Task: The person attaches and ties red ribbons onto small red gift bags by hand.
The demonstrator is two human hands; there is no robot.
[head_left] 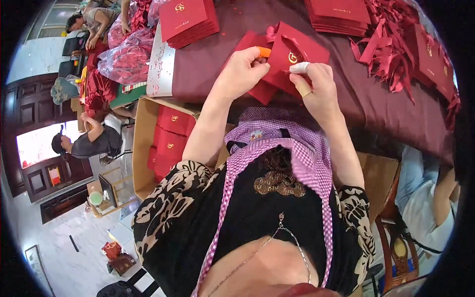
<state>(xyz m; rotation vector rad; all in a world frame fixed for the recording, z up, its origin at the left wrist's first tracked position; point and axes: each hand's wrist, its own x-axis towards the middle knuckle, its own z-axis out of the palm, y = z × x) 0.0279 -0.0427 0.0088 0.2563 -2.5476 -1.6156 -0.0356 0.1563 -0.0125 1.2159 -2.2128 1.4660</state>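
A red paper bag (312,48) with a gold emblem and a red ribbon on its front stands tilted at the near edge of the table. My left hand (242,74) is closed at the bag's left edge, gripping it; an orange cover shows on one finger. My right hand (319,89) is at the front of the bag, thumb and index finger pinched together below the emblem. White covering wraps its index finger, and a beige band is round the thumb. What lies in that pinch is too small to make out. Under the bag lies more red card (261,92).
Stacks of red bags stand at the back left (185,22) and back right (339,15). Loose red ribbons (386,49) are heaped at right, beside more bags (428,54). An open cardboard box (142,143) holds red bags at left. Other people sit left (99,136) and right (430,198).
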